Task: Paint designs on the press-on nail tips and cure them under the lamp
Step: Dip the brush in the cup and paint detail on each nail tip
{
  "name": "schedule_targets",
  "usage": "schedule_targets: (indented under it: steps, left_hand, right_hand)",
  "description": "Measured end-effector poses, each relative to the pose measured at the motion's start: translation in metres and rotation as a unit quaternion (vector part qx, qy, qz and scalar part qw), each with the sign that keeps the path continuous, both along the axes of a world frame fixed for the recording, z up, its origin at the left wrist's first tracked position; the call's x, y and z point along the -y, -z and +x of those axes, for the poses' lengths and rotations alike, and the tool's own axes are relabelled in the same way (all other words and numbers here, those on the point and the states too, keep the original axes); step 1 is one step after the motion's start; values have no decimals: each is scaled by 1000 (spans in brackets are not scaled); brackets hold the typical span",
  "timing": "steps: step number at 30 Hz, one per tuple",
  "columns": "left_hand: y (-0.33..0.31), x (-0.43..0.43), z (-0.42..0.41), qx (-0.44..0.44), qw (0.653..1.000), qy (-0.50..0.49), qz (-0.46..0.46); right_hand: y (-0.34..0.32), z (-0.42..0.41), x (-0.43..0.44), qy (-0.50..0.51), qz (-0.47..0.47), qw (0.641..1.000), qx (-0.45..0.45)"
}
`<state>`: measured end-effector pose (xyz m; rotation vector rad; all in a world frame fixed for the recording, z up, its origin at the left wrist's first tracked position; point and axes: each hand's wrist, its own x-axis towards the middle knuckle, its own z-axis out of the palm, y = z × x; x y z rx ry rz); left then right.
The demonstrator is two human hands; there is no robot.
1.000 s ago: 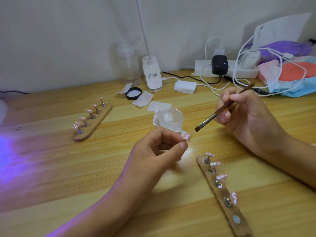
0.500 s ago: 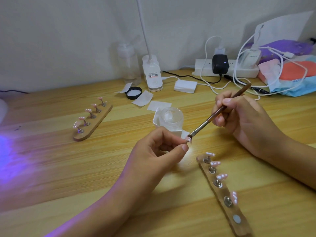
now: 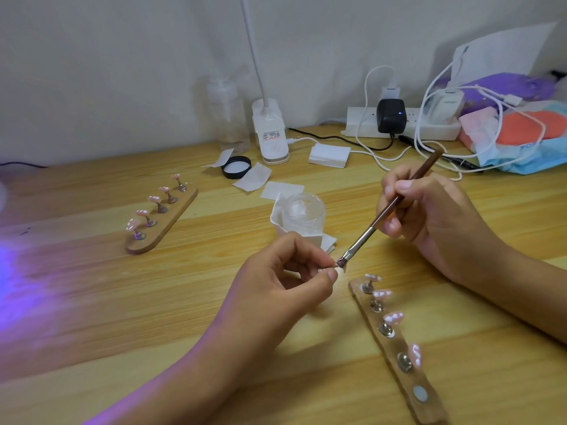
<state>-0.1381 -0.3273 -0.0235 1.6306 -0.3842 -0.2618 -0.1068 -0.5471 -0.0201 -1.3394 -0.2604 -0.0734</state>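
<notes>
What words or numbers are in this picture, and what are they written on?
Sticker on the white lamp base: small print, too blurred to read.
White charger on the power strip: one grey word, too small to read.
Blue bag at the right: a few dark letters, too blurred to read.
No other writing shows.

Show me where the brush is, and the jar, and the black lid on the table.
brush (image 3: pixel 359 243): head view, on its metal ferrule.
jar (image 3: pixel 303 211): head view, on its glass wall.
black lid (image 3: pixel 236 168): head view, on its white inside.
</notes>
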Motion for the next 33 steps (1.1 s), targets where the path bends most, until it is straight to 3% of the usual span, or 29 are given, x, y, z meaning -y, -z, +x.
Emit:
schedule_targets:
  steps: [8,14,18,24,28,33]
  left_hand:
    - [1,-1,0,7,1000,4,7]
    - [0,-2,1,-9,1000,-5,-8]
    - [-1,-2,1,-21,999,-9,-27]
    - [-1,0,1,-36,998,-6,-45]
    - [0,0,1,-34,999,-7,-39]
    - [-1,0,0,-47,997,-8,-54]
  right_hand:
    - [1,3,2,79,-13,997,-1]
    - [-1,1,3,18,37,999,16]
    - [1,1,3,48,-5,999,24]
    - [-2,1,3,34,50,998,18]
    - [0,-1,1,6,14,1000,25]
    - [1,0,3,72,-18,996,45]
